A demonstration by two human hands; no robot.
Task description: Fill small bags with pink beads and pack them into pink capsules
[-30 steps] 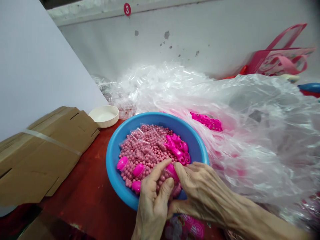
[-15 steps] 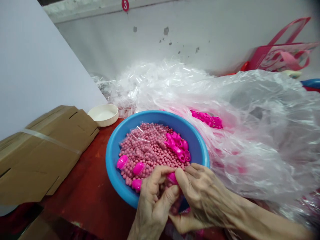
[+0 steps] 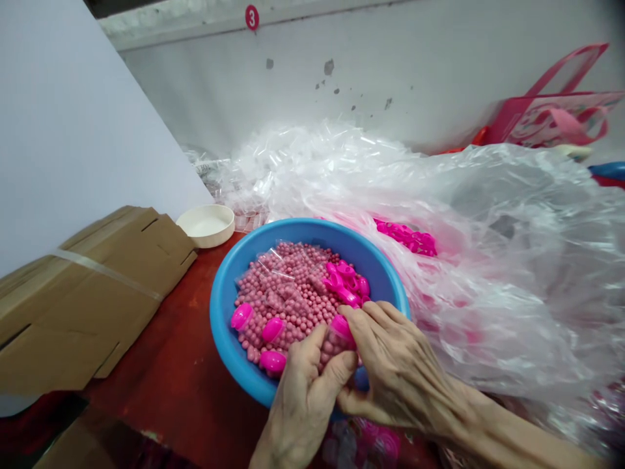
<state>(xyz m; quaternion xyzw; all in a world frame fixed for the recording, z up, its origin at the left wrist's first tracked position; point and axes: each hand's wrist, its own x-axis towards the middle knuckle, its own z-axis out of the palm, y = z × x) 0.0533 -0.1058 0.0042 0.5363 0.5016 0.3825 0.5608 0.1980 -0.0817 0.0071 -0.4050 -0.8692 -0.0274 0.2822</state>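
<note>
Over the near rim of a blue basin (image 3: 221, 326), both hands hold one small clear container of pink beads (image 3: 330, 348) topped by a magenta cap (image 3: 343, 326). My left hand (image 3: 303, 400) is closed around its clear body. Pressed against the cap are the fingers of my right hand (image 3: 400, 368), also closed. Loose pink beads (image 3: 312, 305) fill the basin. Three more magenta caps (image 3: 273, 329) show at its left, at least some on bead-filled clear containers. A pile of loose magenta pieces (image 3: 347, 283) sits on the beads at the right.
Left of the basin lie a flattened cardboard box (image 3: 97, 286) and a shallow white dish (image 3: 208, 225) on the red table (image 3: 170, 365). Clear plastic bags (image 3: 488, 260) spread behind and to the right, one over more magenta pieces (image 3: 407, 237). A pink bag (image 3: 551, 117) stands against the wall.
The capped container has tilted or risen so more of its beads show between my hands. My right hand has shifted slightly up and right. The whole view has moved a little.
</note>
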